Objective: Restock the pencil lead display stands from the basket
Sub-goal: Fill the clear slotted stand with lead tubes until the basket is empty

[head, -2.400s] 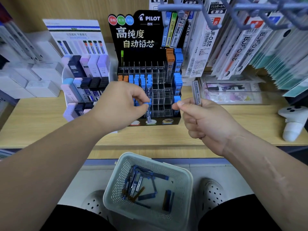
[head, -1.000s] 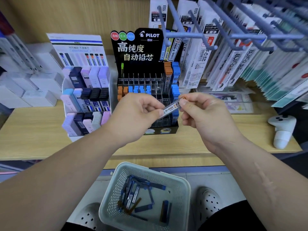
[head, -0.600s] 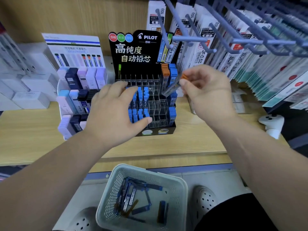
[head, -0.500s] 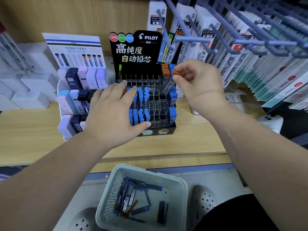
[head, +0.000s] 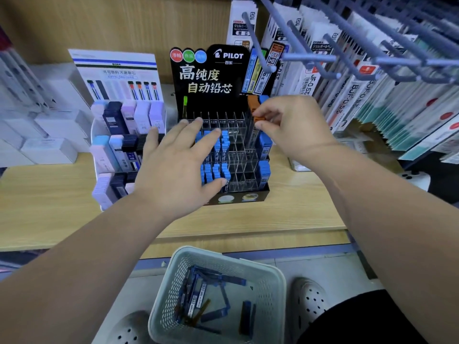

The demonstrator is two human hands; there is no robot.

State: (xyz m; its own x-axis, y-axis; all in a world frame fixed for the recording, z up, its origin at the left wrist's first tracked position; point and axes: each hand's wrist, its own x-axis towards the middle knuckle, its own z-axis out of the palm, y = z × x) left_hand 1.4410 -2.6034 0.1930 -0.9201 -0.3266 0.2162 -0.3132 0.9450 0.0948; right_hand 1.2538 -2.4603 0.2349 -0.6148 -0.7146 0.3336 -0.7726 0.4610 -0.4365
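**Trainee:** Head view: what does each hand hold?

**Operator:** My right hand (head: 293, 127) pinches the cap of an orange-capped lead tube (head: 257, 118) between thumb and forefinger, the other fingers curled. The tube stands nearly upright at the rear right of the Pilot display stand (head: 211, 78), its lower end down among the clear slots. My left hand (head: 173, 167) is spread flat with straight fingers and holds nothing. It lies over the blue-capped tubes (head: 218, 147) on the stand's left side; I cannot tell whether it presses on them.

**Trainee:** Where is the remaining stock?

**Operator:** Loose lead tubes (head: 198, 294) lie in the white basket (head: 273, 281) on the floor, below the wooden shelf (head: 49, 194).

**Trainee:** How is this step done well?

**Operator:** In my judgement, I hold the tube vertical and match it to the column with orange caps. I let it slide down rather than forcing it, and I part thumb and finger only once it sits level with its neighbours. The flat left hand should brace the stand against sliding. The wrist must stay below the metal hooks (head: 305, 58) overhead.
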